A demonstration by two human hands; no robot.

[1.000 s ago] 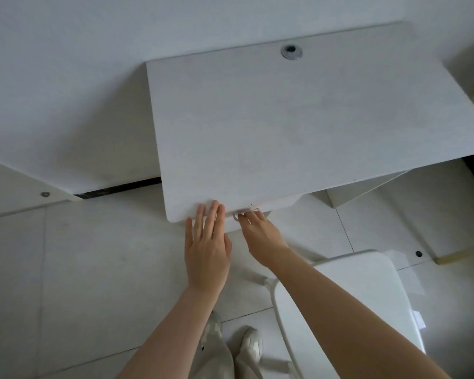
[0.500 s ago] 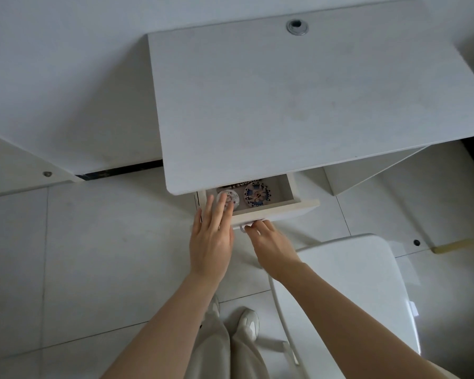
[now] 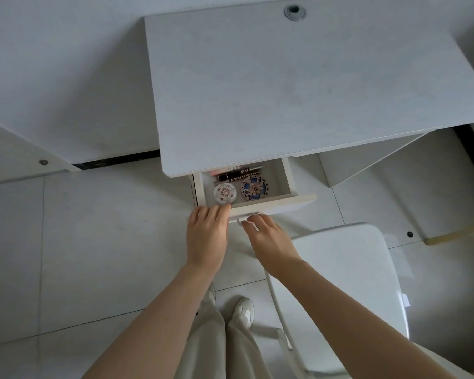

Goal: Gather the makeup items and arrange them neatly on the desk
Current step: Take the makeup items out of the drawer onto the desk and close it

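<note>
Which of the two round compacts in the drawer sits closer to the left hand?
The white compact with the red centre pattern, just beyond the fingertips of the left hand. The blue-patterned compact lies further right.

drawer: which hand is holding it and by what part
The right hand grips the drawer by the handle on its front; the left hand rests on the front's top edge.
</note>
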